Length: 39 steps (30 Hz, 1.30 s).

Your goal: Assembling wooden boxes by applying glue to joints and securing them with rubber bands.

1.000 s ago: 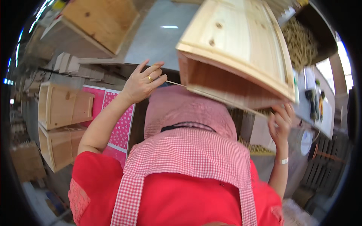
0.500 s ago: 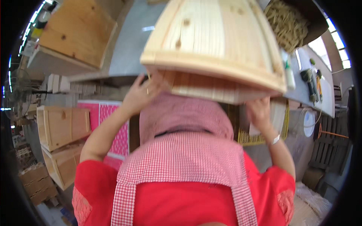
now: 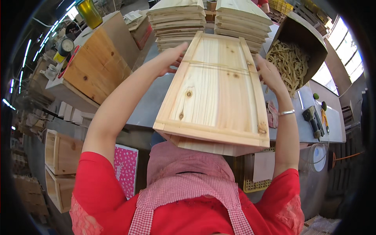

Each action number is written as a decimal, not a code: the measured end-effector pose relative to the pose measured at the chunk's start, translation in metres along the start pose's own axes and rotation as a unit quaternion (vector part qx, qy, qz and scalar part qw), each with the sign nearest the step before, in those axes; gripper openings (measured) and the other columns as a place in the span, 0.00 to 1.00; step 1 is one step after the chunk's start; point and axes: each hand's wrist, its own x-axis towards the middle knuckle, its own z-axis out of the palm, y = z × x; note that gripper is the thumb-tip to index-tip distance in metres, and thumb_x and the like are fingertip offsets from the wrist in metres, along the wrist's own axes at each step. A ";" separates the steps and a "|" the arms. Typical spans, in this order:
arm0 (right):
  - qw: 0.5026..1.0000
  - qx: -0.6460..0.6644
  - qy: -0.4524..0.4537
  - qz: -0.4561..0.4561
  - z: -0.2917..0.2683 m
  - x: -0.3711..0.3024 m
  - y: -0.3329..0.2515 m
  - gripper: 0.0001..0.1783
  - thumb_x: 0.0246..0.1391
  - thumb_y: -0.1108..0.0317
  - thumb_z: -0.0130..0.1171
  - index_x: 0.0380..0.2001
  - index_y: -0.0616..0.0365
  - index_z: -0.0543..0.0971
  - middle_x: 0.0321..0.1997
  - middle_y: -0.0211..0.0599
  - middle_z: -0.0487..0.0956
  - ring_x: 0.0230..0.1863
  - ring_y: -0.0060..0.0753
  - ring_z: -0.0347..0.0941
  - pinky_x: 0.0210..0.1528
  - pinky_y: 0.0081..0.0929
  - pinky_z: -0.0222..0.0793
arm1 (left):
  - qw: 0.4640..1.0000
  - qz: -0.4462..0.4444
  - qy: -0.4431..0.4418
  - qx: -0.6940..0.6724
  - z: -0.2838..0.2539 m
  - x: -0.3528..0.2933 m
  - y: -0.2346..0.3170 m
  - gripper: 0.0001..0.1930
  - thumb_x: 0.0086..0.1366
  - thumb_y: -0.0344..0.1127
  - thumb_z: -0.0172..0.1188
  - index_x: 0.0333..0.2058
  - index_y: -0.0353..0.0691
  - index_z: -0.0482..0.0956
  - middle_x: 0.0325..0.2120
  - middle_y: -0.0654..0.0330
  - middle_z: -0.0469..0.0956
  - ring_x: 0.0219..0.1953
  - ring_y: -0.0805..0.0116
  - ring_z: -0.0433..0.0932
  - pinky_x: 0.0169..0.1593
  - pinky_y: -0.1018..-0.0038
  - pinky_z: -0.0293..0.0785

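A pale knotty wooden box (image 3: 219, 94) with a framed top panel lies lengthwise before me, its open end toward my apron. Across its farther part runs a thin tan band (image 3: 219, 67), stretched from side to side. My left hand (image 3: 172, 59) is at the box's left edge, thumb stretched forward and fingers apart. Against the right edge, near the band's end, is my right hand (image 3: 269, 74), its fingers extended and partly hidden by the box side. Neither hand visibly grips the box.
Stacks of wooden panels (image 3: 176, 23) stand behind the box. A carton (image 3: 303, 37) of tan bands (image 3: 288, 64) is at right, near a power tool (image 3: 312, 119). A wooden case (image 3: 98, 64) is at left; more boxes (image 3: 64, 152) sit lower left. A yellow crate (image 3: 250, 185) is below the table.
The box has come down from its raised, tilted position and now lies farther from me. Both hands have moved from its near end to its far sides. The band across it now shows.
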 end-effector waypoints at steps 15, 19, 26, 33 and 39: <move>0.976 0.034 -0.152 0.153 0.009 0.037 -0.024 0.34 0.59 0.42 0.58 0.32 0.72 0.82 0.25 0.50 0.82 0.19 0.38 0.79 0.20 0.32 0.70 | 0.995 0.011 0.066 0.068 0.036 0.020 0.015 0.31 0.67 0.50 0.61 0.49 0.19 0.79 0.44 0.40 0.83 0.38 0.52 0.86 0.43 0.57 0.81; 0.996 -0.027 -0.072 0.052 0.017 0.017 -0.030 0.33 0.56 0.45 0.60 0.33 0.74 0.82 0.29 0.55 0.84 0.30 0.48 0.83 0.34 0.40 0.76 | 0.987 0.023 0.101 0.121 0.031 -0.006 0.015 0.31 0.67 0.51 0.62 0.48 0.19 0.79 0.42 0.42 0.83 0.37 0.53 0.86 0.39 0.60 0.81; 0.976 -0.073 0.126 -0.159 -0.029 -0.064 -0.132 0.30 0.61 0.49 0.56 0.45 0.71 0.81 0.33 0.61 0.83 0.42 0.60 0.82 0.48 0.50 0.74 | 0.939 0.284 0.186 0.065 -0.009 -0.125 0.044 0.28 0.71 0.54 0.60 0.34 0.27 0.84 0.26 0.56 0.84 0.27 0.72 0.81 0.32 0.70 0.76; 0.849 -0.076 0.344 -0.394 0.001 -0.071 -0.146 0.39 0.61 0.55 0.62 0.66 0.71 0.65 0.27 0.55 0.82 0.23 0.51 0.81 0.25 0.42 0.74 | 0.775 0.494 0.383 0.092 -0.020 -0.141 0.044 0.26 0.75 0.54 0.54 0.39 0.30 0.82 0.28 0.54 0.83 0.32 0.64 0.81 0.37 0.66 0.75; 0.848 -0.062 0.329 -0.411 0.082 -0.064 -0.058 0.43 0.58 0.59 0.65 0.69 0.73 0.61 0.22 0.45 0.80 0.20 0.46 0.77 0.24 0.39 0.72 | 0.691 0.554 0.454 0.096 0.021 -0.079 -0.058 0.22 0.75 0.49 0.53 0.42 0.31 0.81 0.35 0.46 0.82 0.38 0.46 0.81 0.42 0.59 0.75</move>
